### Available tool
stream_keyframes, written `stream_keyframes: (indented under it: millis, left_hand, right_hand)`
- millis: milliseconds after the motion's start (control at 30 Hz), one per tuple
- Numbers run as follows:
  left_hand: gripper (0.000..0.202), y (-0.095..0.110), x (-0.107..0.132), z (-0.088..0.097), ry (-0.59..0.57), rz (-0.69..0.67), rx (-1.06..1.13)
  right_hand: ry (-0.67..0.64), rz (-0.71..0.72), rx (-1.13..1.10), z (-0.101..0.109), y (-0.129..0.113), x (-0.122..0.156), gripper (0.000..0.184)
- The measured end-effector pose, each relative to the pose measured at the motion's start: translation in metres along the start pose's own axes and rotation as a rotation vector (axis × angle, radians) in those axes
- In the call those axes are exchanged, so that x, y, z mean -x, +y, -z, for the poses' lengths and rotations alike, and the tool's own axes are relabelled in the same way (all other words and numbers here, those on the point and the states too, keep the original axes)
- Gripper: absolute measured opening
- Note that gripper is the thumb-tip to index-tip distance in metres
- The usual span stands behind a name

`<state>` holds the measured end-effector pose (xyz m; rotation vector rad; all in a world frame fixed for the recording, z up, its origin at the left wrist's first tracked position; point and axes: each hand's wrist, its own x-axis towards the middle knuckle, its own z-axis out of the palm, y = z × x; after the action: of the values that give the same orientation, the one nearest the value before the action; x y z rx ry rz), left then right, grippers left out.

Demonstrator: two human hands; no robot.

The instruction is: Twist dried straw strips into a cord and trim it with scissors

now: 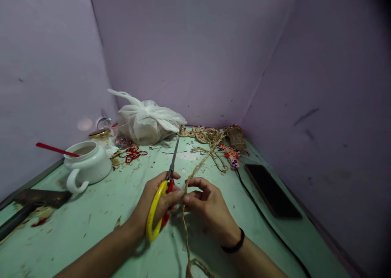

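Observation:
My left hand (165, 198) is closed on scissors with one yellow and one red handle (156, 215). Their blades point away from me and look closed. Between thumb and fingers, my right hand (206, 202) pinches a braided jute cord (185, 223). The left thumb tip lies right beside the cord; whether it presses on it, I cannot tell. From my hands the cord runs up to a heap of jute pieces with red and white beads (203, 134) at the back. Its other end hangs down toward me in a loop.
A white pot with a handle (91, 170) holds a red stick at left, near a dark broad-bladed tool (42, 197). A tied white plastic bag (148, 123) and red thread (132, 155) lie behind. At right are a black phone (271, 192) and a black cable (264, 221).

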<state>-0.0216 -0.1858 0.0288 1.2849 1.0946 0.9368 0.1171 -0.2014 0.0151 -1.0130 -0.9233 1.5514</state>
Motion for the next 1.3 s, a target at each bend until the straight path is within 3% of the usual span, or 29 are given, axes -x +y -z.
stream_keyframes:
  millis: [133,367,567,800,933,1033,1167,1300]
  left_hand:
    - [0.039,-0.006,0.000,-0.009,-0.022,0.081,0.220]
    - [0.040,-0.012,0.000,-0.011,-0.005,0.075,0.270]
    - [0.038,-0.010,0.001,-0.015,0.013,0.065,0.216]
    - [0.035,-0.010,0.005,-0.024,0.023,0.014,0.113]
    - [0.025,-0.008,0.003,-0.013,-0.004,-0.096,-0.122]
    - [0.022,-0.004,0.000,0.006,0.046,-0.275,-0.521]
    - [0.035,-0.001,-0.005,0.026,0.053,-0.482,-0.946]
    - [0.049,-0.006,-0.012,0.030,-0.006,-0.609,-1.188]
  right_hand:
    - [-0.006,0.062,0.063,0.000,0.000,0.002,0.036]
    - [0.048,0.128,0.122,0.003,-0.002,0.000,0.031]
    - [0.011,0.032,-0.085,0.001,-0.002,0.000,0.031]
    - [0.210,0.105,-0.098,0.003,-0.003,-0.002,0.039]
    - [0.199,0.122,-0.073,0.005,-0.005,-0.003,0.038]
    - [0.175,0.146,-0.069,0.008,-0.006,-0.003,0.035]
    - [0.119,0.186,-0.046,0.008,-0.008,-0.002,0.035]
    - [0.112,0.184,0.013,0.006,-0.010,-0.001,0.031]
